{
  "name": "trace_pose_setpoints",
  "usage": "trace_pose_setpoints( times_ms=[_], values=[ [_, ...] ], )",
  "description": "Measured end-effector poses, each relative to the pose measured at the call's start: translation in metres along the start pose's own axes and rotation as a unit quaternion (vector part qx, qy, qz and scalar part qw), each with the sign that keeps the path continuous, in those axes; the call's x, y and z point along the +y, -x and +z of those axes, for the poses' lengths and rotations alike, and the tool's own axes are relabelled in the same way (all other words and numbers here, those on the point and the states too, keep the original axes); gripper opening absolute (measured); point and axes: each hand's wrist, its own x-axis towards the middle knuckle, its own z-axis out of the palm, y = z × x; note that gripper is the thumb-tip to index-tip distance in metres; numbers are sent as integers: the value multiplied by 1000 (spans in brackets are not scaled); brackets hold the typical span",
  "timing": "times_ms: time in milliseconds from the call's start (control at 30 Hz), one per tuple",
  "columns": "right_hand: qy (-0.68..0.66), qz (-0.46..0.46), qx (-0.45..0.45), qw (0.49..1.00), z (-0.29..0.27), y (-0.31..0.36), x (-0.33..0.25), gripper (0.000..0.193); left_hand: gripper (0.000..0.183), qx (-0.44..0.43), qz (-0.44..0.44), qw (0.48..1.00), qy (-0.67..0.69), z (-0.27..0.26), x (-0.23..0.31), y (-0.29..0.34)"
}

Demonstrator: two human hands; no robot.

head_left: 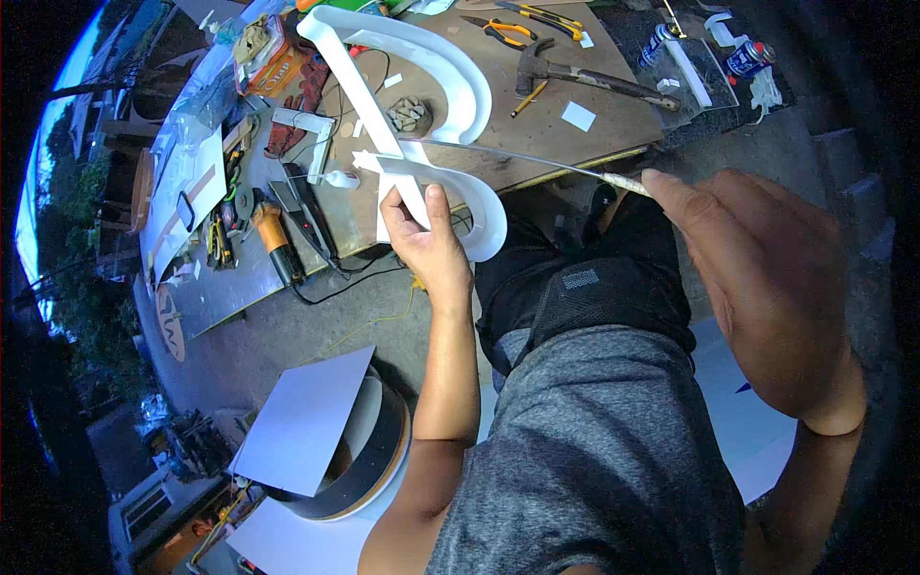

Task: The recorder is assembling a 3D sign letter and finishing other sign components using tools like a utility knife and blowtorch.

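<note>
A white curved shape bent from strip [476,91], like a hollow letter with two loops, juts over the near edge of the workbench. My left hand [429,240] grips its lower loop, thumb up against the wall. On the right, my right hand [757,278] is closed on the pale handle of a long thin metal rod tool [537,158]. The rod reaches leftward across the white shape. Its far end lies by the narrow middle between the loops; whether it touches there I cannot tell.
On the workbench [613,139] lie a hammer [575,72], orange-handled pliers [508,34], a pencil [530,99] and a jar of small pieces [410,117]. An angle grinder [275,235] with a cord rests at the left. Below stands a large dark-rimmed roll [379,460] under a white sheet [307,422].
</note>
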Motion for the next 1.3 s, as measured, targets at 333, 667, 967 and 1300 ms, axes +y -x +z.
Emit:
trace_pose_setpoints(
  times_ms=[333,667,967,1300],
  values=[
    [-9,-4,-1,1000,1,-1,1,35,29,2,0,1000,-8,-2,-1,0],
    [-12,-10,9,1000,1,1,2,35,27,-3,-4,1000,6,-2,-1,0],
    [-9,-2,12,1000,1,-1,1,33,26,-1,-2,1000,-1,-3,0,0],
    [-13,13,4,1000,0,-2,-1,31,24,3,-5,1000,5,-2,-1,0]
  ],
)
